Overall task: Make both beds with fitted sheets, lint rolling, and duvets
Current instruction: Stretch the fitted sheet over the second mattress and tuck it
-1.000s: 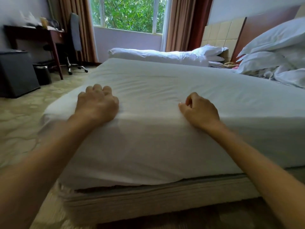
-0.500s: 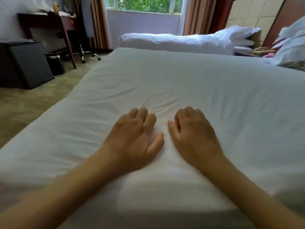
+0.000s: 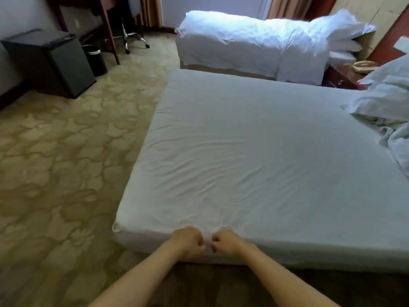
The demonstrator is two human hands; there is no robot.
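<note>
Left hand (image 3: 188, 240) and right hand (image 3: 223, 241), fingers curled, pinch the sheet (image 3: 254, 162) at its foot edge; lint rolling and duvet seemingly remain, while the far bed (image 3: 250, 47) lies covered.

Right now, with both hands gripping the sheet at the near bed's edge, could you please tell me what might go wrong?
1. The left hand and right hand pinch the fitted sheet at one spot; a hard pull there could bunch the creases rather than flatten them.
2. The near corner looks puckered and might slip off the mattress.
3. The pillow and crumpled bedding lie on the sheet and may pin wrinkles in place.
</note>
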